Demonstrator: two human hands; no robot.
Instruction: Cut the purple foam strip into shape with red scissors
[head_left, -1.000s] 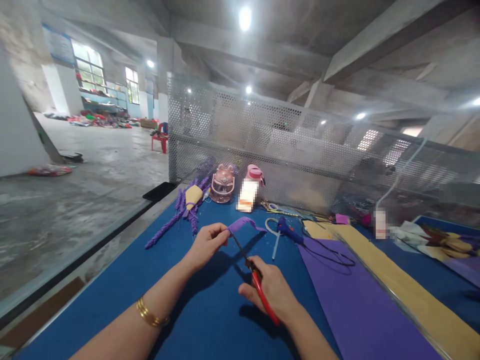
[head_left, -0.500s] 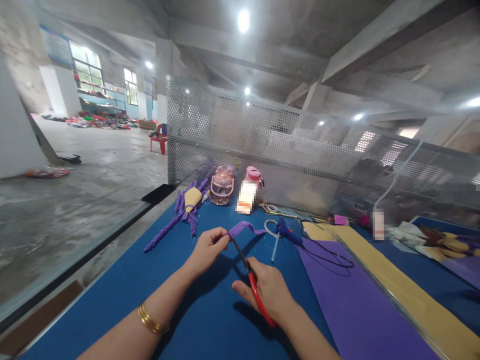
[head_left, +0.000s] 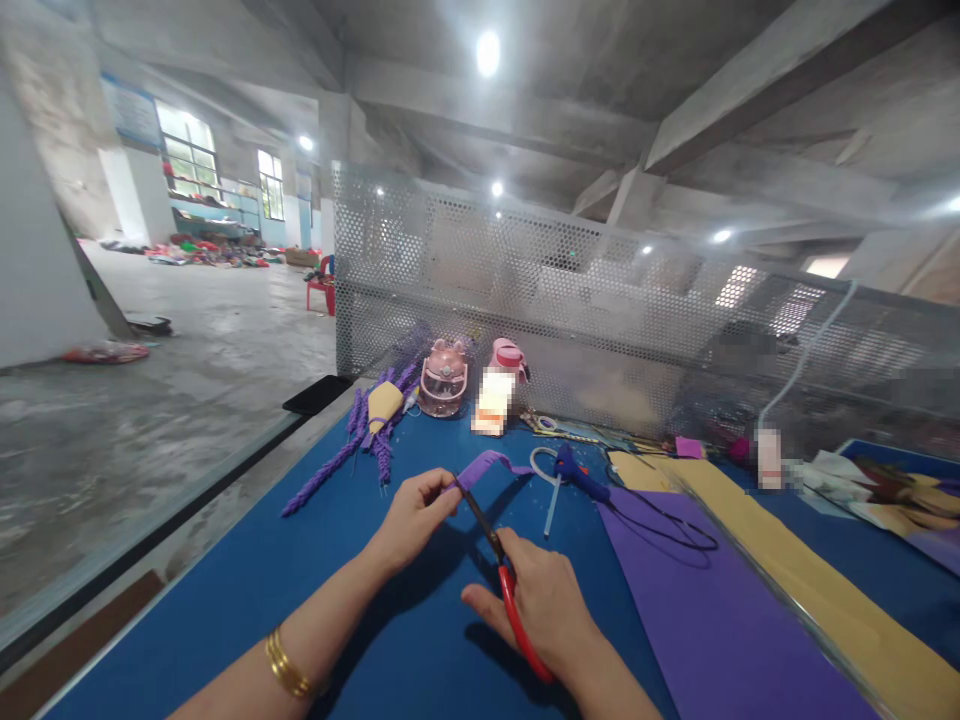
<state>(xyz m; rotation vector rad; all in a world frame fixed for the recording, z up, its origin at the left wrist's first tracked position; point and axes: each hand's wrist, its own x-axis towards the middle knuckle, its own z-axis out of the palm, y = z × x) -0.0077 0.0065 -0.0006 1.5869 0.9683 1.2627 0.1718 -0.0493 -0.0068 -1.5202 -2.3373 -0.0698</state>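
Note:
Between the fingertips of my left hand is pinched one end of a purple strip, which curves away to the right above the table. My right hand grips red-handled scissors, its thumb held out to the left. The dark blades point up and left and meet the strip right beside my left fingertips; whether they are fully closed is hard to see. To the right of the strip lies a blue glue gun with a pale glue stick in front of it.
Purple braided stems with a yellow piece lie at the left. A pink bottle stands near the perforated metal screen. Purple sheet and yellow sheet cover the right of the blue table. A cord trails from the glue gun.
My left fingers have shifted slightly along the strip, with a little purple now showing on their side of the blades. The whole view has tilted slightly; both hands keep their holds.

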